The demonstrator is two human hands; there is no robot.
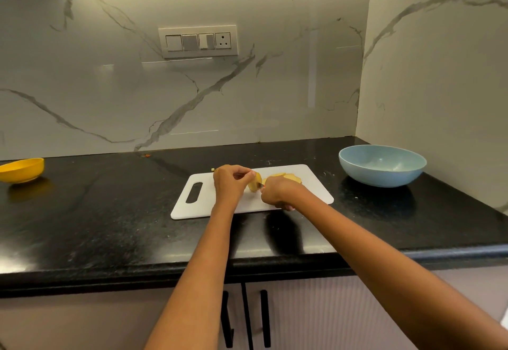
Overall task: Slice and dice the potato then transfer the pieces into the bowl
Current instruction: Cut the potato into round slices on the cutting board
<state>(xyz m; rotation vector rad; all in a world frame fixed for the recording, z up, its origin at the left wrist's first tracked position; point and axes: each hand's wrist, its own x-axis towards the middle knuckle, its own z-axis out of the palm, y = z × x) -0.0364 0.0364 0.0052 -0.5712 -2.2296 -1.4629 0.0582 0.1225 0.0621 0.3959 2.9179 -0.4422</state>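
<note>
A white cutting board [316, 187] lies on the black counter. On it my left hand [229, 183] pinches the remaining piece of yellow potato [255, 183] with curled fingers. My right hand [276, 191] grips a knife [260, 184], most of it hidden by the hand, with its blade against the potato. Several cut slices [286, 176] lie on the board just beyond my right hand. A light blue bowl [382, 165] stands to the right of the board, and its visible inside holds nothing.
A yellow bowl [22, 169] sits at the counter's far left. A tiny potato bit [212, 169] lies just off the board's back edge. Marble walls close in behind and on the right. Cabinet doors with black handles [265, 319] are below the counter edge.
</note>
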